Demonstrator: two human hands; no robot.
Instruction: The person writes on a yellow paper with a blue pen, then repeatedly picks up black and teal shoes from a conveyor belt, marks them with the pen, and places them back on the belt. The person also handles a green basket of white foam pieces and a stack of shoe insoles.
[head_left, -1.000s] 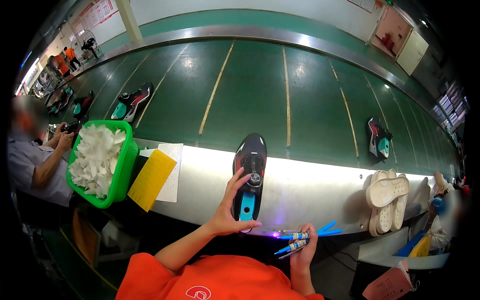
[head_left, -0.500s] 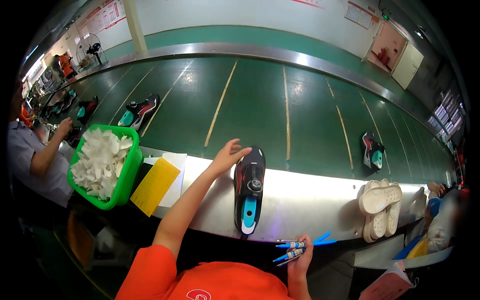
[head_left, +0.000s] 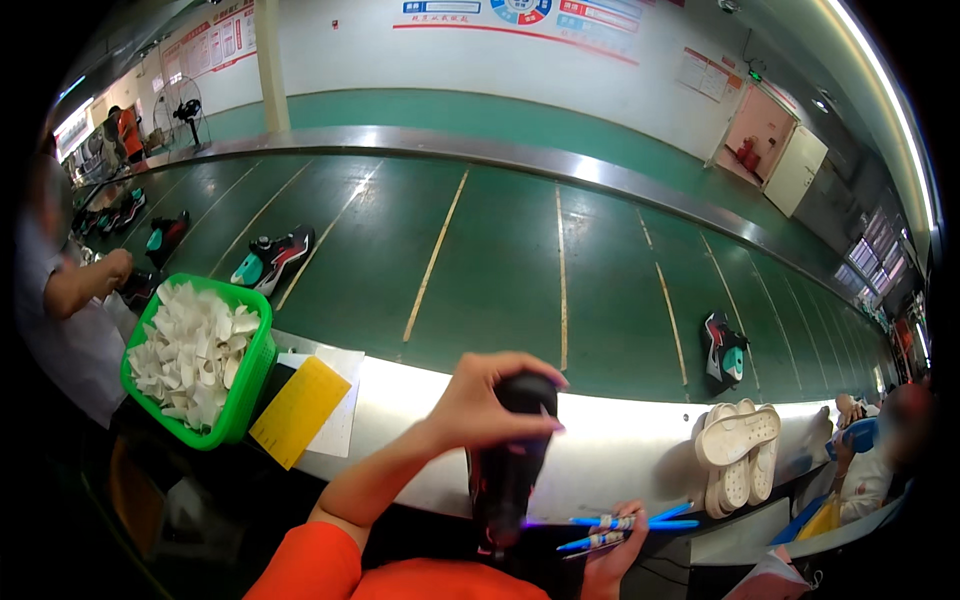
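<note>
My left hand (head_left: 490,405) is closed around the toe of a dark shoe (head_left: 507,480), thumb and fingers on either side of it. The shoe is tilted up over the near metal edge, close to my body, and its lower part is blurred. Low on the right, my right hand (head_left: 622,550) grips several blue pens (head_left: 640,522) that cross one another and stick out both ways. A stack of cream-coloured shoe soles (head_left: 738,440) stands on the metal edge to the right of that hand.
A green conveyor belt (head_left: 500,270) carries a shoe (head_left: 275,260) at left and another shoe (head_left: 722,352) at right. On the near left are a green basket (head_left: 262,365) of white scraps and a yellow card (head_left: 300,412) on white paper. Co-workers sit at both sides.
My left hand has closed on the shoe's toe and lifted it toward me, off the metal edge. The view has tilted up. The shoe on the right has shifted slightly left in view.
</note>
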